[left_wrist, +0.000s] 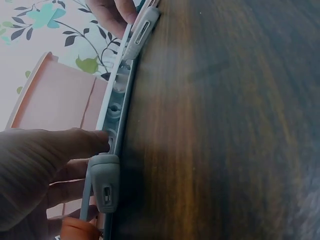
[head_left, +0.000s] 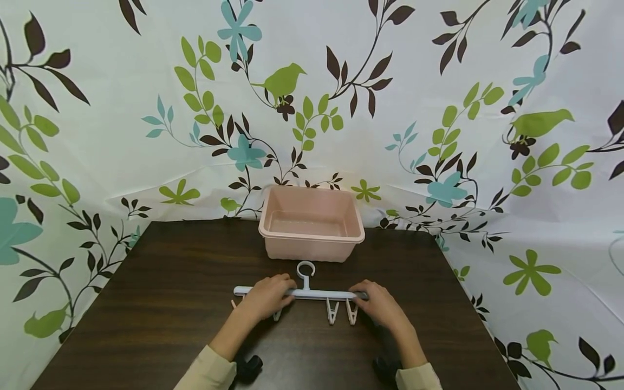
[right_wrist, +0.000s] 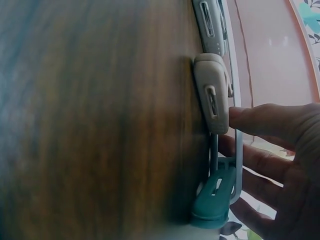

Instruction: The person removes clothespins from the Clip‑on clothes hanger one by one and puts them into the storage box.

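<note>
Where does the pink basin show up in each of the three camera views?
Head: the pink basin sits centre frame at the table's far edge, just beyond the clip hanger.
Left wrist: it fills the left edge, mid-height, beyond the hanger bar.
Right wrist: its pink wall takes the upper right, beyond the bar.
Shared landmark: the white clip hanger, lying between the basin and the hands in all three.

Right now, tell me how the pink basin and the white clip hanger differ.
The pink basin is a deep open tub; the white clip hanger is a thin flat bar with a hook and hanging clips. The basin stands untouched at the table's far edge; the hanger lies nearer, with the left hand and the right hand on its ends. Both rest on the dark wooden table and look like plastic.
</note>
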The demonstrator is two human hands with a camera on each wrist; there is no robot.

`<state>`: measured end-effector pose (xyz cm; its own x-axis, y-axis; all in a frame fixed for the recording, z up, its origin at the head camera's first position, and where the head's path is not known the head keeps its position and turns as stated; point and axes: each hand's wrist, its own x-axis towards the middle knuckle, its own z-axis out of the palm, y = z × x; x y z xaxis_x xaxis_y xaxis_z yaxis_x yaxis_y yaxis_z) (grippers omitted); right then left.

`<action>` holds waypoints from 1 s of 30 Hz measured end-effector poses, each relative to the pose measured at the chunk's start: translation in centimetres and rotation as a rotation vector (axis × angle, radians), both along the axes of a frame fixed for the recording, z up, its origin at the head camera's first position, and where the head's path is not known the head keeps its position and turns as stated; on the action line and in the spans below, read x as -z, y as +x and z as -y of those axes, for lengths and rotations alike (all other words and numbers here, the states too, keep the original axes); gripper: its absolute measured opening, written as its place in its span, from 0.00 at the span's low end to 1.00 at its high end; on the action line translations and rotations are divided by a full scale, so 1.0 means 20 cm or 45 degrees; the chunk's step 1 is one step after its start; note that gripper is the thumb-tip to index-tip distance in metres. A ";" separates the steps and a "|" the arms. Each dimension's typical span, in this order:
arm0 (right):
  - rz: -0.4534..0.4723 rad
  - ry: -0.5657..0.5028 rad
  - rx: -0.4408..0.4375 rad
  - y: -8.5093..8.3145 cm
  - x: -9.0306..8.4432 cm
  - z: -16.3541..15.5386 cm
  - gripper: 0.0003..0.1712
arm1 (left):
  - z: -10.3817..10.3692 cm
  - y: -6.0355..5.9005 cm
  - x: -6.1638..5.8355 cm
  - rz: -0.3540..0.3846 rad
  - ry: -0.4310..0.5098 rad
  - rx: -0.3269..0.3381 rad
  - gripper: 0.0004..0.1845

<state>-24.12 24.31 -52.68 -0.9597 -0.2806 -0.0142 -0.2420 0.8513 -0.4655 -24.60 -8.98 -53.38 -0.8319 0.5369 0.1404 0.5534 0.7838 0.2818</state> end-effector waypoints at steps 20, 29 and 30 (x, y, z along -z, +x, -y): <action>0.006 -0.060 -0.034 0.04 -0.05 -0.01 0.10 | 0.04 0.02 -0.04 0.107 0.114 0.044 0.05; 0.017 -0.090 -0.022 0.04 -0.06 -0.01 0.09 | 0.06 0.02 -0.07 0.115 0.119 0.056 0.06; 0.018 -0.094 -0.018 0.04 -0.06 -0.01 0.09 | 0.06 0.02 -0.09 0.126 0.118 0.054 0.06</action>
<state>-23.33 24.49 -51.45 -0.9555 -0.2951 -0.0065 -0.2468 0.8111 -0.5303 -24.12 -10.15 -51.65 -0.8209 0.5604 0.1096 0.5515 0.7283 0.4068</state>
